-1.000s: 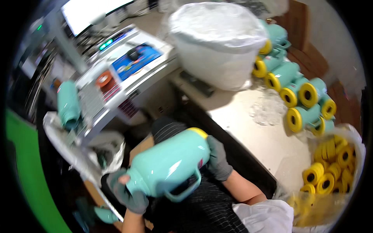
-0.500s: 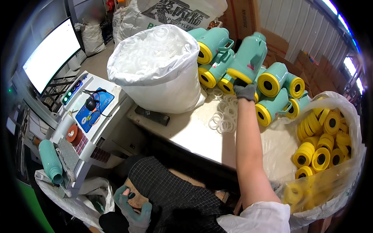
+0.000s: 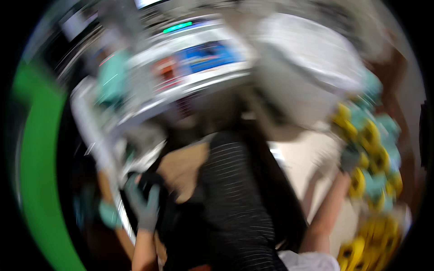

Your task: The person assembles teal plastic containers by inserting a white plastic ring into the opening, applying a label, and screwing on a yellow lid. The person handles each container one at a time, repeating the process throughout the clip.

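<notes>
Right of the bulky white sack, the grey-gloved right hand is seemingly handling stacked teal, yellow-based cylindrical bottles, its grip too blurred to tell, next needing steadiness, while the grey-gloved left hand, well left of the sack, is hanging wide.

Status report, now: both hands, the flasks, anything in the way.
Left hand open, holding no flask. Right hand at the yellow-ended green flasks, grip too blurred to tell. White sack beside them, clear of the right forearm.

You wear: grey gloves | dark white-lined cloth between left fingers and right fingers | white sleeve below both
</notes>
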The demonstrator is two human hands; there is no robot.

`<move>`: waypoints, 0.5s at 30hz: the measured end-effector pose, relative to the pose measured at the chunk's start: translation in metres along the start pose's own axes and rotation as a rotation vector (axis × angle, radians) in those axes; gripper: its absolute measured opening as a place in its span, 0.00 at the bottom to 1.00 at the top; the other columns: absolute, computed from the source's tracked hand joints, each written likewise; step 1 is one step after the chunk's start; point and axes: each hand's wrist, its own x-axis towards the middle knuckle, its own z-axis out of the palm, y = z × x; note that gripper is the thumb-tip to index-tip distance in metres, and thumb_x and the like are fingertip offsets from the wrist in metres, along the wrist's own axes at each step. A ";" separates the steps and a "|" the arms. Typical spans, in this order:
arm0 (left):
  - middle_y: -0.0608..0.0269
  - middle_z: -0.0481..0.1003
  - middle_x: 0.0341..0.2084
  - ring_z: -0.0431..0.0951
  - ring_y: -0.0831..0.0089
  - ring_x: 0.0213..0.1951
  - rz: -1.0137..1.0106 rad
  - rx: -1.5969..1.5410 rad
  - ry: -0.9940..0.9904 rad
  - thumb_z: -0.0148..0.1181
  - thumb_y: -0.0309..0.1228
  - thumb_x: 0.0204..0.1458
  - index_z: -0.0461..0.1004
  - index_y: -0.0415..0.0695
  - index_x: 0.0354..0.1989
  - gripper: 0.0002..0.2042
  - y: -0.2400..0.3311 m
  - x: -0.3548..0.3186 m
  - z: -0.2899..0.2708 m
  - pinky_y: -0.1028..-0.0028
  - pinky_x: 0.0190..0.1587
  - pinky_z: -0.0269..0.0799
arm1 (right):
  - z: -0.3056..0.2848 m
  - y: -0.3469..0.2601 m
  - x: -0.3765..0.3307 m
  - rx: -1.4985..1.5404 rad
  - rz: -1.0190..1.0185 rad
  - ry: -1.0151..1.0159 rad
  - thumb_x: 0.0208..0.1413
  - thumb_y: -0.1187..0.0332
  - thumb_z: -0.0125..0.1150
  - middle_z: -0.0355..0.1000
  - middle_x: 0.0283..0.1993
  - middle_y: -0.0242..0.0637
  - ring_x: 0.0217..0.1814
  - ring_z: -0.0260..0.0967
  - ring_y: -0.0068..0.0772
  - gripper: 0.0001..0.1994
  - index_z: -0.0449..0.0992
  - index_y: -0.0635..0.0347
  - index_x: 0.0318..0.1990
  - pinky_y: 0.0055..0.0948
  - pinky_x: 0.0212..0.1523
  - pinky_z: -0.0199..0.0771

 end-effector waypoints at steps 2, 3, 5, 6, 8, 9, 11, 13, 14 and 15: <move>0.50 0.70 0.56 0.71 0.57 0.60 -0.220 -0.004 0.177 0.66 0.31 0.58 0.66 0.37 0.63 0.26 -0.063 -0.007 -0.014 0.63 0.65 0.65 | -0.002 0.036 -0.067 -0.259 0.093 0.027 0.75 0.59 0.45 0.75 0.59 0.40 0.53 0.73 0.33 0.19 0.73 0.60 0.62 0.34 0.57 0.76; 0.47 0.70 0.58 0.71 0.56 0.60 -0.357 0.055 0.263 0.66 0.38 0.58 0.67 0.36 0.62 0.27 -0.116 -0.024 -0.027 0.61 0.65 0.66 | 0.004 0.063 -0.110 -0.348 0.171 0.003 0.77 0.62 0.43 0.74 0.60 0.41 0.53 0.72 0.31 0.18 0.72 0.63 0.63 0.32 0.58 0.75; 0.42 0.69 0.60 0.72 0.53 0.59 -0.563 0.175 0.400 0.66 0.48 0.57 0.68 0.34 0.59 0.32 -0.236 -0.065 -0.050 0.58 0.63 0.66 | 0.063 0.100 -0.237 -0.566 0.385 -0.265 0.76 0.63 0.44 0.73 0.57 0.36 0.51 0.71 0.29 0.18 0.71 0.61 0.65 0.29 0.55 0.73; 0.40 0.70 0.59 0.73 0.51 0.58 -0.670 0.039 0.557 0.67 0.48 0.56 0.69 0.33 0.57 0.32 -0.286 -0.098 -0.066 0.57 0.62 0.67 | 0.053 0.123 -0.281 -0.708 0.365 -0.674 0.75 0.63 0.46 0.74 0.51 0.34 0.47 0.70 0.30 0.17 0.73 0.59 0.62 0.29 0.52 0.73; 0.37 0.74 0.53 0.75 0.46 0.55 -0.870 -0.179 0.674 0.70 0.49 0.51 0.70 0.30 0.57 0.35 -0.326 -0.124 -0.082 0.56 0.61 0.69 | 0.165 0.125 -0.383 -0.472 0.842 -0.460 0.72 0.58 0.50 0.71 0.40 0.31 0.37 0.64 0.26 0.15 0.75 0.58 0.53 0.27 0.42 0.69; 0.35 0.74 0.56 0.75 0.45 0.59 -1.107 0.079 0.850 0.72 0.50 0.49 0.69 0.28 0.61 0.40 -0.375 -0.175 -0.137 0.58 0.63 0.69 | 0.197 0.133 -0.439 -0.643 0.727 -0.444 0.73 0.60 0.49 0.71 0.38 0.33 0.36 0.65 0.27 0.13 0.75 0.59 0.52 0.28 0.40 0.71; 0.32 0.71 0.61 0.72 0.43 0.63 -1.092 0.062 1.016 0.73 0.52 0.47 0.64 0.27 0.65 0.46 -0.408 -0.191 -0.150 0.58 0.65 0.68 | 0.190 0.169 -0.423 -0.515 0.973 -0.628 0.74 0.65 0.49 0.72 0.37 0.34 0.37 0.68 0.26 0.12 0.74 0.61 0.54 0.28 0.38 0.73; 0.30 0.68 0.65 0.70 0.42 0.66 -1.125 0.270 1.049 0.72 0.56 0.46 0.60 0.25 0.69 0.52 -0.427 -0.156 -0.137 0.58 0.66 0.68 | 0.211 0.164 -0.442 -0.704 0.843 -0.729 0.73 0.70 0.48 0.75 0.39 0.37 0.40 0.72 0.27 0.11 0.75 0.64 0.55 0.29 0.39 0.77; 0.31 0.65 0.67 0.68 0.43 0.68 -1.313 0.377 0.764 0.72 0.60 0.44 0.54 0.25 0.72 0.58 -0.415 -0.106 -0.115 0.59 0.69 0.66 | 0.205 0.150 -0.434 -0.850 0.742 -0.862 0.72 0.72 0.50 0.76 0.41 0.38 0.41 0.72 0.26 0.11 0.76 0.65 0.53 0.29 0.41 0.78; 0.37 0.74 0.58 0.78 0.47 0.56 -1.326 0.704 0.718 0.69 0.64 0.44 0.63 0.26 0.67 0.54 -0.465 -0.129 -0.165 0.63 0.59 0.76 | 0.234 0.150 -0.459 -0.837 0.929 -0.848 0.70 0.72 0.53 0.77 0.44 0.38 0.44 0.73 0.26 0.10 0.77 0.64 0.53 0.28 0.46 0.77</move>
